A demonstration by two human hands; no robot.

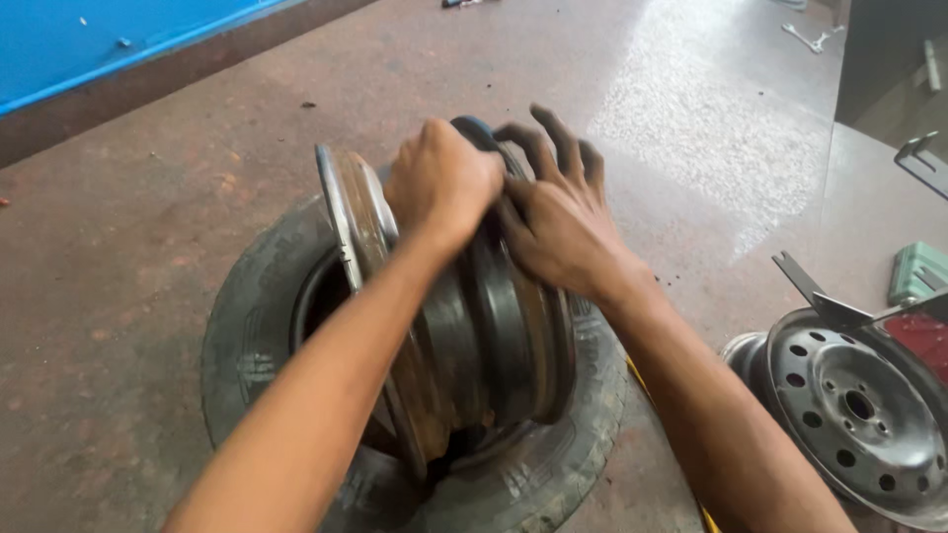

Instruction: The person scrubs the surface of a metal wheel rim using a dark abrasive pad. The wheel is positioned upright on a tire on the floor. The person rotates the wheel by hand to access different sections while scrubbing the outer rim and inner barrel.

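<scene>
Second wheel: at your lower right you see a grey steel rim [857, 415] with round holes, lying on the floor [148, 247].
Wrenches: two [812, 38] lie far off, top right.
Wall: a blue panel [89, 39] fills your upper left.
Green object: a pale green tool [918, 271] lies at your right edge.

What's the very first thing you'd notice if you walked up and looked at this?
A bare steel wheel rim stands on edge in the middle, set into a worn tyre lying flat on the reddish floor. The left hand and right hand both grip the rim's top. At the lower right lies a second grey rim with round holes.
</scene>
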